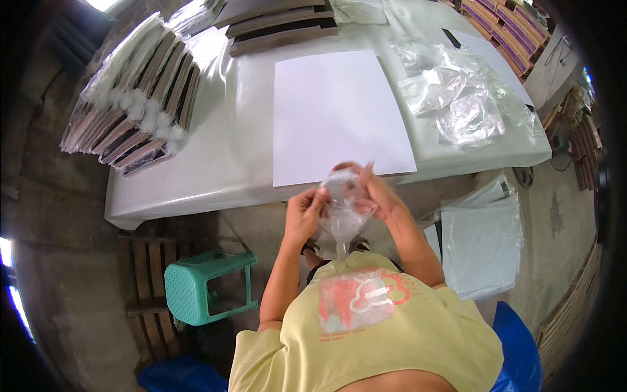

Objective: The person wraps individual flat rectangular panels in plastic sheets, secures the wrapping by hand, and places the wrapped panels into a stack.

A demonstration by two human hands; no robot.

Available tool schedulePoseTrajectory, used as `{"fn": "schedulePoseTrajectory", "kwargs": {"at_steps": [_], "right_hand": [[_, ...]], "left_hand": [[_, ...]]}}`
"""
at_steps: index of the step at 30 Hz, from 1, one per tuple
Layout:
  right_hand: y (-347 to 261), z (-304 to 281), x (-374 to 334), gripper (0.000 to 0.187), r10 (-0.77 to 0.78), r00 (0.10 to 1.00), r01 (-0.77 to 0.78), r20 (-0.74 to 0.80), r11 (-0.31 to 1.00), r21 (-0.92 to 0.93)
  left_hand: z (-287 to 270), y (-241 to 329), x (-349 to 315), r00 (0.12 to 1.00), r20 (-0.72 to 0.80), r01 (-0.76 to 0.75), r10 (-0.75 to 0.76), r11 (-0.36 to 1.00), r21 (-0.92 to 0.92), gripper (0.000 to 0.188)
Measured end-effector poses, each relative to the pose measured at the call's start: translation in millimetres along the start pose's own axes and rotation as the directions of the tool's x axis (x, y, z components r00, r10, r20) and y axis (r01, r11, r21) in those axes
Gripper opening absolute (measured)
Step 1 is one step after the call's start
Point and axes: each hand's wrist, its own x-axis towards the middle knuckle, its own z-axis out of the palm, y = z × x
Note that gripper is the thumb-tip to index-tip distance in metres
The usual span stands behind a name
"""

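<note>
In front of my body, at the table's near edge, I have a crumpled clear plastic bag between my two hands. My left hand pinches its left side between thumb and fingers. On the bag's other side is my right hand, its fingers bent around the film and somewhat blurred. Just beyond them a large white sheet or board lies flat on the table, its near edge close to my fingertips.
The table has a pale glossy cover. Plastic-wrapped boards are stacked at left, dark boards at the back, loose clear bags at right. A green stool stands lower left; wrapped white panels are at lower right.
</note>
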Motion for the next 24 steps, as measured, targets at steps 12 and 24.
{"fn": "schedulePoseTrajectory", "kwargs": {"at_steps": [12, 24], "right_hand": [[-8.6, -54.2, -72.4, 0.057, -0.296, 0.697, 0.479, 0.654, 0.870, -0.116], [-21.8, -55.5, -92.5, 0.063, -0.688, 0.724, 0.688, 0.047, 0.725, 0.022]], "left_hand": [[-108.3, 13.7, 9.2, 0.961, -0.247, -0.151, -0.122, 0.518, -0.842, 0.029], [-100.5, 3.9, 16.0, 0.992, 0.112, 0.051, 0.063, 0.607, -0.793, 0.047]]}}
